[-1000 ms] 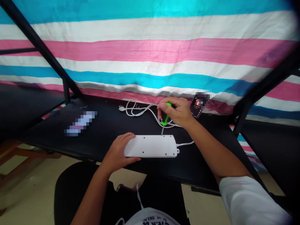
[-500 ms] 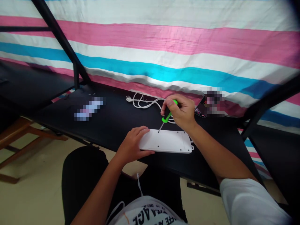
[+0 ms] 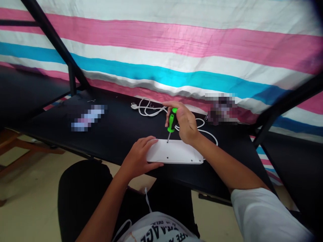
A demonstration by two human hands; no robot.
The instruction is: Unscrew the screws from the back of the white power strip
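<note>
A white power strip lies with its screw-hole side up near the front edge of the black table. My left hand grips its left end, thumb along the near side and fingers over the far side. In my right hand is a green and black screwdriver, held nearly upright. The screwdriver's tip sits at the upper left hole of the strip. My right wrist covers the strip's far right corner.
Behind the strip, a white cable with a plug lies coiled on the black table. Blurred items lie at the left and back right. Black metal bars slant at both sides before a striped sheet.
My right hand has turned around the handle, and the screwdriver stands more upright with its tip still at the same hole. The whole view has shifted slightly.
</note>
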